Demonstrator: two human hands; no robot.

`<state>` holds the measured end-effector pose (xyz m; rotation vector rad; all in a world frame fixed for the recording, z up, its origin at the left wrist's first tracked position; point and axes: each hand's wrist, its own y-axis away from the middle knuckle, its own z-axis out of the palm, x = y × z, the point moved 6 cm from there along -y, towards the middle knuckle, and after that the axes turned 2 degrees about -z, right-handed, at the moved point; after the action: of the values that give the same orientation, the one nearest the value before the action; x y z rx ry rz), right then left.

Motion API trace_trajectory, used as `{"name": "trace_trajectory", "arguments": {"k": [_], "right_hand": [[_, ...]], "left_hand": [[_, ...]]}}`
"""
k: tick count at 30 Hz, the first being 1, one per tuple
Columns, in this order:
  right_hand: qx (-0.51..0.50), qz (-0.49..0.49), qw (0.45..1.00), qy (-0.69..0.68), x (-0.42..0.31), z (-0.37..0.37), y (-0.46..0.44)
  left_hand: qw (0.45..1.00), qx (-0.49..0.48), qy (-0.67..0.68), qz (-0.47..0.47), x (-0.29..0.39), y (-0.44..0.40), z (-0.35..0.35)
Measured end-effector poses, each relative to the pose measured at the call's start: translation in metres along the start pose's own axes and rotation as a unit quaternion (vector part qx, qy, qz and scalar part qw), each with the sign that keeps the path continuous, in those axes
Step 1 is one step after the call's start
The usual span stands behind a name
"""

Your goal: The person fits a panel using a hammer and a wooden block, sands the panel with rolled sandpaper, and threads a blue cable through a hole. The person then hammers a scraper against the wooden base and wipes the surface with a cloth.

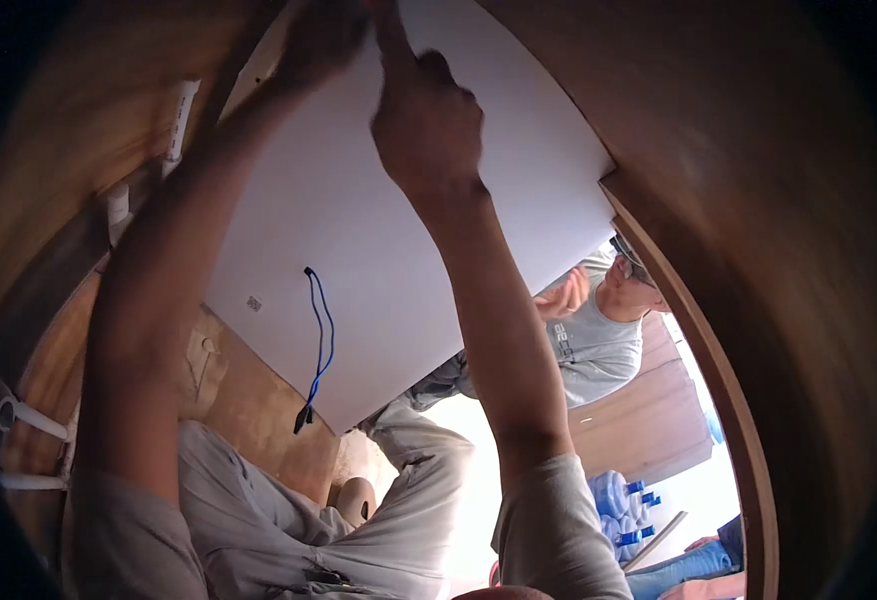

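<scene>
My right hand is raised against the underside of a broad white panel. Its fingers are curled, with one finger or a slim thing pointing up from it. What it grips, if anything, I cannot make out. Close by on the left, my left hand reaches up to the panel's far end, dark and blurred, its fingers not readable. A looped blue cable with black ends hangs across the panel's lower part. A small printed label is stuck on the panel near its left edge.
Brown wooden walls enclose me, with a wooden edge at the right opening. White pipes stick out on the left. Outside, a person in a grey shirt raises a hand. Blue water bottles and another person's jeans show lower right.
</scene>
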<state>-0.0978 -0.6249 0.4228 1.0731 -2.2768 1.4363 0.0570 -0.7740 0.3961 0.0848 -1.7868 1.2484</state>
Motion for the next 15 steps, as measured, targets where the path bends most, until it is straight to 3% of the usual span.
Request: {"name": "trace_trajectory", "arguments": {"k": [2,4,5,8,15], "right_hand": [[0.014,-0.002,1.0,-0.01,0.015,-0.006,0.019],[0.038,0.002,0.999,-0.021,0.032,-0.013,0.042],[0.06,-0.001,0.998,-0.029,0.039,-0.018,0.049],[0.089,-0.003,0.996,-0.028,0.058,-0.027,0.067],[0.073,0.001,0.997,-0.029,0.067,-0.03,0.081]], "left_hand": [[0.993,-0.048,-0.025,0.106,0.05,0.047,-0.006],[0.991,0.023,0.074,0.105,0.076,0.064,0.004],[0.993,-0.028,-0.003,0.116,0.093,0.072,-0.001],[0.991,0.016,0.066,0.116,0.098,0.086,0.023],[0.991,-0.024,0.074,0.108,0.123,0.105,0.022]]}}
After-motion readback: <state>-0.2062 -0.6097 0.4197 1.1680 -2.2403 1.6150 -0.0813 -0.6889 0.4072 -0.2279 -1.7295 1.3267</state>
